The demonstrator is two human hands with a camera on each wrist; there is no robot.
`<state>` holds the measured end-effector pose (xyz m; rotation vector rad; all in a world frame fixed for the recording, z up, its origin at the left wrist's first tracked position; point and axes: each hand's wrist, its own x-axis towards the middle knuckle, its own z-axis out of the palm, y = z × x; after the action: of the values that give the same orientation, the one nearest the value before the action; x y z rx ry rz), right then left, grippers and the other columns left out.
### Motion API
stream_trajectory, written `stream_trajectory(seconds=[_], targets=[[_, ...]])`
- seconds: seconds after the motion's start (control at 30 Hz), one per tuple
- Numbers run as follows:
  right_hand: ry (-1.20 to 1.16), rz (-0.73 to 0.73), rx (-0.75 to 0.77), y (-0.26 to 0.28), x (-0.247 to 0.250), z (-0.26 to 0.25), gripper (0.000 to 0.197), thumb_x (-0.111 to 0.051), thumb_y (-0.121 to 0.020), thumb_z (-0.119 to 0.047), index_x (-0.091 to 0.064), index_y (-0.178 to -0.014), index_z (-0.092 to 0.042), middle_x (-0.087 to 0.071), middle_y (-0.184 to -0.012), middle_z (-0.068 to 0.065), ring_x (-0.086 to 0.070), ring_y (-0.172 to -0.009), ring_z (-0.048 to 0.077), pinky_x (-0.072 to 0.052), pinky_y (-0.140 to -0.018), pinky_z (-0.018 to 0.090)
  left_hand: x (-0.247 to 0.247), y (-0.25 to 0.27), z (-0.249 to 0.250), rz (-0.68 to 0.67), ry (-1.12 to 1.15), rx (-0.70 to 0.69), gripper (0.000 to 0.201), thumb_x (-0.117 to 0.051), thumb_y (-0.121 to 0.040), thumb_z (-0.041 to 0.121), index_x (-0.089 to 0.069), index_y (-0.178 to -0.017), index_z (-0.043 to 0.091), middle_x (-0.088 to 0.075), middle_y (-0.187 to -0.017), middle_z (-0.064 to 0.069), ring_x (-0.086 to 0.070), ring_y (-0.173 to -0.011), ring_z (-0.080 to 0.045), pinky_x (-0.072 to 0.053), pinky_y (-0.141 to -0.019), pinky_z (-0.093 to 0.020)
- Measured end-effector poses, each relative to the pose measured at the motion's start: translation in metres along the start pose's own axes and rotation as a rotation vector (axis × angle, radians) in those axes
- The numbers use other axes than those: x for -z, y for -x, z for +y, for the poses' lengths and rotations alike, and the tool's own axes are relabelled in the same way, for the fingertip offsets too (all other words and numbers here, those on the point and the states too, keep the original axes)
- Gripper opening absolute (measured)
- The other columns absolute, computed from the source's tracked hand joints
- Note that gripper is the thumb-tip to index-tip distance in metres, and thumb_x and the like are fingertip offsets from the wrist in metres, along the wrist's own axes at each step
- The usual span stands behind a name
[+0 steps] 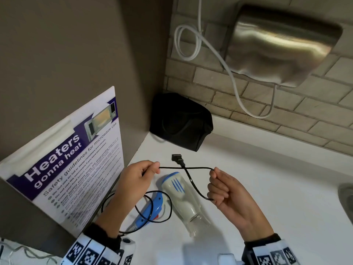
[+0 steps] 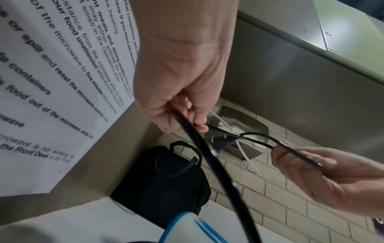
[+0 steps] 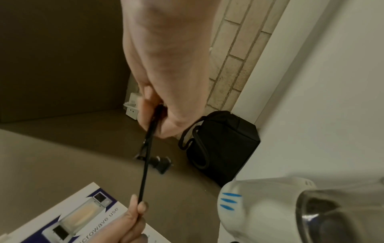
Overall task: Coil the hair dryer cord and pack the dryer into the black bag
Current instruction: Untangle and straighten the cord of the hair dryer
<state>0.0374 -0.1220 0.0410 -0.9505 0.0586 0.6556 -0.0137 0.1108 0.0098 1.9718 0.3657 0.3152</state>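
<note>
A white and blue hair dryer (image 1: 183, 199) lies on the white counter (image 1: 267, 188), nozzle toward me. Its black cord (image 1: 187, 167) is stretched level above it between my two hands. My left hand (image 1: 150, 169) pinches the cord at one end of the span, and my right hand (image 1: 214, 172) grips a bend of it at the other. The plug (image 1: 177, 159) sticks up past the span. More cord loops (image 1: 152, 207) lie by the blue handle. The black bag (image 1: 181, 121) stands in the far corner, closed as far as I can see.
A microwave safety poster (image 1: 72, 169) leans on the brown wall at left. On the brick wall hangs a steel hand dryer (image 1: 282, 46) with a white cable (image 1: 191, 43). A sink edge (image 1: 345, 196) shows at far right.
</note>
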Motion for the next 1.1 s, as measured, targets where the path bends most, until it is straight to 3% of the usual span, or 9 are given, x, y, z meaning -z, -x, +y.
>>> stream_trajectory(seconds=[0.13, 0.23, 0.37, 0.47, 0.57, 0.63, 0.77, 0.93, 1.1], targets=[[0.158, 0.043, -0.043, -0.002, 0.002, -0.002, 0.022, -0.053, -0.091, -0.02, -0.057, -0.072, -0.009, -0.015, -0.055, -0.007, -0.014, -0.042, 0.006, -0.015, -0.037, 0.017, 0.005, 0.001, 0.001, 0.05, -0.031, 0.005, 0.03, -0.055, -0.092, 0.037, -0.065, -0.065, 0.028, -0.061, -0.061, -0.017, -0.038, -0.045, -0.009, -0.033, -0.049, -0.02], [0.354, 0.085, -0.063, -0.001, 0.005, -0.009, 0.02, -0.058, -0.087, -0.022, -0.06, -0.071, -0.011, -0.017, -0.052, -0.008, -0.015, -0.041, 0.006, -0.014, -0.038, 0.018, 0.004, -0.001, -0.002, 0.065, -0.036, 0.019, 0.03, -0.055, -0.092, 0.038, -0.066, -0.066, 0.026, -0.063, -0.069, -0.024, -0.047, -0.052, -0.024, -0.039, -0.055, -0.028], [0.711, 0.125, 0.005, 0.001, 0.004, -0.02, 0.023, -0.065, -0.08, -0.031, -0.068, -0.067, -0.013, -0.014, -0.052, -0.005, -0.011, -0.045, 0.012, -0.012, -0.047, 0.025, 0.004, -0.002, -0.004, 0.082, -0.053, -0.002, 0.029, -0.055, -0.092, 0.037, -0.066, -0.067, 0.026, -0.061, -0.061, -0.019, -0.044, -0.048, -0.02, -0.039, -0.053, -0.031], [0.987, 0.159, 0.065, 0.0, 0.002, -0.03, 0.028, -0.069, -0.079, -0.037, -0.071, -0.065, -0.013, -0.021, -0.046, -0.007, -0.016, -0.046, 0.014, -0.018, -0.049, 0.023, 0.003, -0.001, -0.003, 0.076, -0.092, -0.044, 0.027, -0.056, -0.091, 0.037, -0.065, -0.067, 0.028, -0.057, -0.055, -0.014, -0.039, -0.044, -0.01, -0.032, -0.047, -0.019], [1.053, 0.133, 0.139, -0.001, 0.006, -0.042, 0.029, -0.069, -0.082, -0.038, -0.072, -0.068, -0.013, -0.05, -0.051, -0.008, -0.04, -0.052, 0.008, -0.039, -0.056, 0.017, 0.006, -0.003, -0.003, 0.114, -0.091, -0.062, 0.024, -0.058, -0.091, 0.031, -0.066, -0.069, 0.026, -0.06, -0.055, -0.003, -0.046, -0.049, -0.008, -0.036, -0.049, -0.014], [0.876, 0.077, 0.138, 0.0, 0.01, -0.049, 0.031, -0.07, -0.081, -0.042, -0.071, -0.073, -0.012, -0.038, -0.047, -0.004, -0.033, -0.048, 0.012, -0.043, -0.059, 0.017, 0.009, -0.005, -0.006, 0.142, -0.071, -0.04, 0.023, -0.056, -0.092, 0.03, -0.067, -0.072, 0.024, -0.067, -0.065, -0.006, -0.053, -0.054, -0.013, -0.041, -0.055, -0.019], [0.87, 0.089, 0.145, -0.003, 0.009, -0.051, 0.035, -0.067, -0.082, -0.046, -0.072, -0.081, -0.011, -0.014, -0.055, -0.004, -0.013, -0.05, 0.013, -0.019, -0.047, 0.021, 0.012, -0.007, -0.008, 0.166, -0.051, -0.034, 0.024, -0.054, -0.093, 0.032, -0.067, -0.074, 0.025, -0.071, -0.074, -0.003, -0.059, -0.064, -0.027, -0.043, -0.06, -0.029], [1.0, 0.179, 0.245, -0.008, 0.004, -0.048, 0.032, -0.056, -0.09, -0.042, -0.068, -0.08, -0.014, -0.028, -0.053, -0.01, -0.025, -0.047, 0.008, -0.023, -0.048, 0.021, 0.009, -0.004, -0.005, -0.08, -0.062, -0.09, 0.026, -0.044, -0.098, 0.022, -0.063, -0.081, 0.027, -0.064, -0.07, 0.011, -0.055, -0.063, -0.008, -0.044, -0.065, -0.026], [1.283, 0.106, 0.337, -0.019, -0.013, -0.032, 0.028, -0.047, -0.097, -0.037, -0.066, -0.088, -0.018, -0.062, -0.067, -0.001, -0.055, -0.062, 0.008, -0.044, -0.066, 0.018, -0.012, 0.01, 0.03, -0.259, -0.058, -0.187, 0.027, -0.044, -0.099, 0.018, -0.068, -0.086, 0.018, -0.059, -0.063, 0.018, -0.051, -0.061, 0.007, -0.037, -0.06, -0.007]])
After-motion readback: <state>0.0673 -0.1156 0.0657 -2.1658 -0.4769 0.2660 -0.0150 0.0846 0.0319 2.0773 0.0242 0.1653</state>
